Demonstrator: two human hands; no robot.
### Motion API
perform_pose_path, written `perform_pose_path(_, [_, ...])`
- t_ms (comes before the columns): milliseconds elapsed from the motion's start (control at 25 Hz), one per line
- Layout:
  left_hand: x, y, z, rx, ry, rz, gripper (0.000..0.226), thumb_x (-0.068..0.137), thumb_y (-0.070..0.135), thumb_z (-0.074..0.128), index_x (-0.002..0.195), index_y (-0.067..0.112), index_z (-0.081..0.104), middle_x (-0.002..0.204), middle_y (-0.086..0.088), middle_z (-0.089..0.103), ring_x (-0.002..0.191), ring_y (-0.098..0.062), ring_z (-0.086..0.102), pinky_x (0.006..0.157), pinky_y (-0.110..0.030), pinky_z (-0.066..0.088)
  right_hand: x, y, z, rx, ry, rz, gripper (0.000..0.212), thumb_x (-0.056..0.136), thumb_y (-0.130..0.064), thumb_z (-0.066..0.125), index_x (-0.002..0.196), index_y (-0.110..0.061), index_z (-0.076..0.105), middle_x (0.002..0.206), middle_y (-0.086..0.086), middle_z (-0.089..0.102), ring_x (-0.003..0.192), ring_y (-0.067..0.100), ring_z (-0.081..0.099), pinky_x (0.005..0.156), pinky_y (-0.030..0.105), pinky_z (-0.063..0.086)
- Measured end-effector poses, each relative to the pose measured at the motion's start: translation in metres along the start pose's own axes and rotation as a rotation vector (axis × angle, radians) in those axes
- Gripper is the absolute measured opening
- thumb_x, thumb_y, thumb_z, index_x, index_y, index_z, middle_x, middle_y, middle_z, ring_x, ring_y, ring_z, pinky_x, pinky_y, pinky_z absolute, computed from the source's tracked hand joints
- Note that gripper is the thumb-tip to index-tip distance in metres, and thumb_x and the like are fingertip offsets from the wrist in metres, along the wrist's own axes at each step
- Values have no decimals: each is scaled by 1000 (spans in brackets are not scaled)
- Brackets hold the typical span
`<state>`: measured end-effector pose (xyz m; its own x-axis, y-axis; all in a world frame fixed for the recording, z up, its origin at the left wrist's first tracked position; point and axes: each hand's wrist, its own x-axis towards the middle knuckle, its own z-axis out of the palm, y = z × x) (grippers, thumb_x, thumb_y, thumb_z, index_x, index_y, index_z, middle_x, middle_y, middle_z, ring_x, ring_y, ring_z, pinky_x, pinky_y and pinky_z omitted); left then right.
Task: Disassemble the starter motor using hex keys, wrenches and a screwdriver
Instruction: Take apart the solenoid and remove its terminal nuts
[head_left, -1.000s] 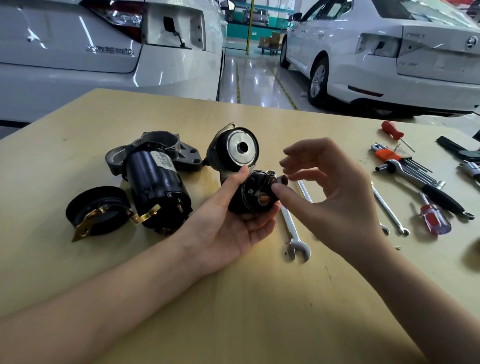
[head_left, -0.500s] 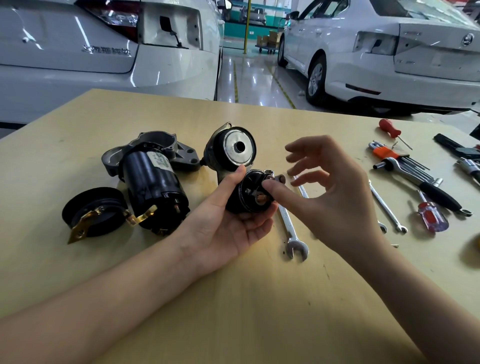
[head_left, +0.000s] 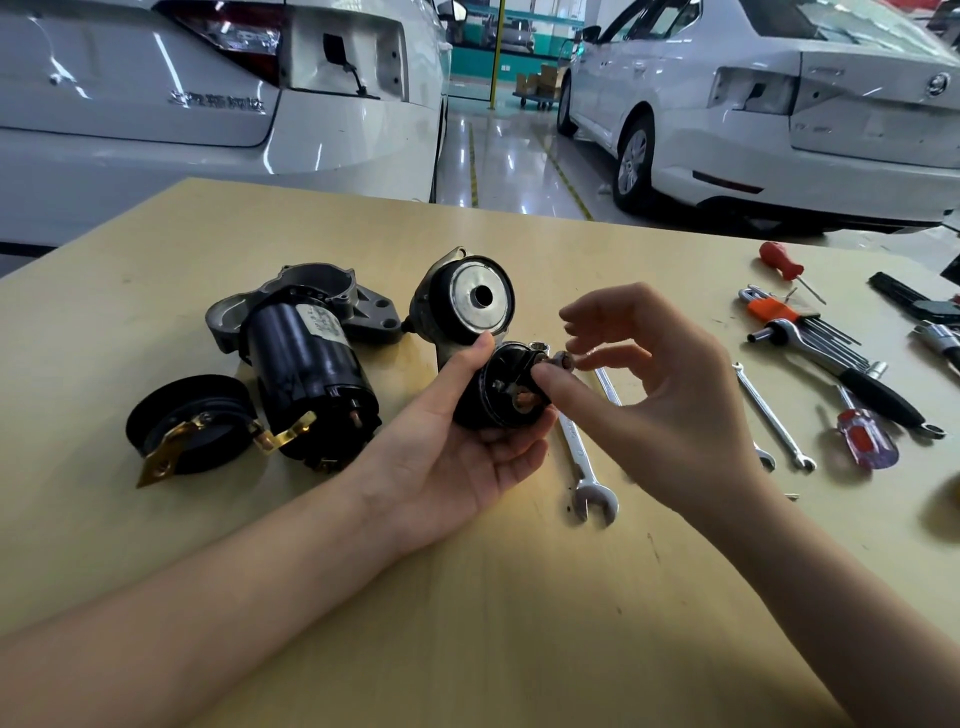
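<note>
My left hand (head_left: 457, 452) grips a small black solenoid cap (head_left: 498, 389) with copper terminals, just above the wooden table (head_left: 467, 623). My right hand (head_left: 665, 405) pinches a small nut (head_left: 558, 361) on the cap's terminal stud between thumb and forefinger, the other fingers spread. The black starter motor body (head_left: 306, 374) with its grey aluminium nose lies to the left. A black end cover (head_left: 187, 423) with brass tabs sits beside it. The solenoid housing (head_left: 467, 301) with a shiny round face stands just behind my left thumb.
A combination wrench (head_left: 584, 467) lies under my right hand, more wrenches (head_left: 774, 421) to its right. A ratchet handle (head_left: 841, 374), an orange hex key set (head_left: 779, 314), a red-handled screwdriver (head_left: 782, 262) and a clear-handled one (head_left: 865, 441) lie far right. Two white cars stand beyond the table.
My right thumb and forefinger have turned on the terminal nut and shifted slightly; my left hand keeps the cap in the same place.
</note>
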<state>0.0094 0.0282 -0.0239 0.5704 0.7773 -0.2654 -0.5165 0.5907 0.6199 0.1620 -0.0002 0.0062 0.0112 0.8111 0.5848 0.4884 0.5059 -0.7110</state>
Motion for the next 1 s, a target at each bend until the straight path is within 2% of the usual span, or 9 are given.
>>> perform_pose_path(80, [0, 0, 0, -1, 5, 3, 41, 68, 43, 69, 94, 11, 69, 82, -8, 70, 69, -18, 68, 64, -26, 57, 1, 1, 0, -38, 20, 34, 17, 74, -21, 80, 87, -20, 68, 82, -5, 67, 76, 13, 65, 71, 27, 53])
perform_pose_path(160, [0, 1, 1, 0, 9, 2, 42, 68, 43, 68, 96, 12, 68, 81, -8, 69, 69, -18, 68, 64, -26, 57, 2, 1, -1, -74, 1, -1, 9, 76, -17, 78, 82, -20, 72, 79, -7, 67, 71, 12, 65, 69, 24, 52])
perform_pose_path(240, [-1, 1, 1, 3, 9, 2, 42, 68, 44, 68, 96, 12, 67, 81, -7, 69, 68, -18, 68, 62, -26, 57, 2, 1, -3, -129, -31, -79, 13, 76, -8, 77, 83, -18, 75, 82, -8, 67, 73, 12, 65, 70, 22, 51])
perform_pose_path(320, [-1, 1, 1, 2, 9, 3, 41, 67, 43, 69, 94, 12, 67, 80, -7, 68, 67, -18, 68, 61, -27, 57, 1, 0, -4, -149, -57, -115, 17, 75, -5, 76, 87, -17, 76, 87, -8, 68, 79, 13, 65, 73, 27, 53])
perform_pose_path(440, [-1, 1, 1, 1, 10, 2, 44, 68, 43, 69, 98, 11, 67, 81, -7, 69, 67, -17, 68, 62, -26, 57, 1, -1, -4, -137, -31, -73, 24, 73, -19, 81, 96, -19, 73, 90, -6, 67, 81, 12, 65, 74, 27, 54])
perform_pose_path(520, [0, 0, 1, 0, 9, 4, 45, 68, 43, 68, 100, 11, 67, 82, -7, 69, 69, -18, 68, 63, -26, 57, 2, -1, -3, -137, 27, -30, 22, 72, -25, 81, 92, -19, 74, 82, -5, 66, 73, 12, 64, 70, 27, 53])
perform_pose_path(640, [-1, 0, 1, 1, 13, 5, 44, 66, 43, 69, 97, 12, 67, 82, -8, 69, 69, -18, 68, 63, -26, 57, 1, -1, -2, -182, 44, -73, 12, 75, -17, 80, 86, -15, 76, 75, -4, 67, 65, 11, 63, 66, 26, 53])
perform_pose_path(880, [-1, 0, 1, -10, 17, 3, 43, 69, 43, 69, 97, 11, 67, 83, -9, 69, 69, -19, 68, 61, -27, 57, -1, 1, -3, -216, -14, -191, 30, 75, 3, 75, 100, -13, 73, 85, 0, 67, 75, 14, 64, 72, 29, 52])
perform_pose_path(1000, [-1, 0, 1, -5, 12, 3, 46, 67, 43, 70, 99, 11, 66, 84, -9, 70, 70, -19, 68, 62, -27, 57, 0, 3, -5, -204, -50, -216, 32, 74, 7, 73, 99, -12, 73, 87, -3, 66, 78, 9, 63, 71, 19, 47])
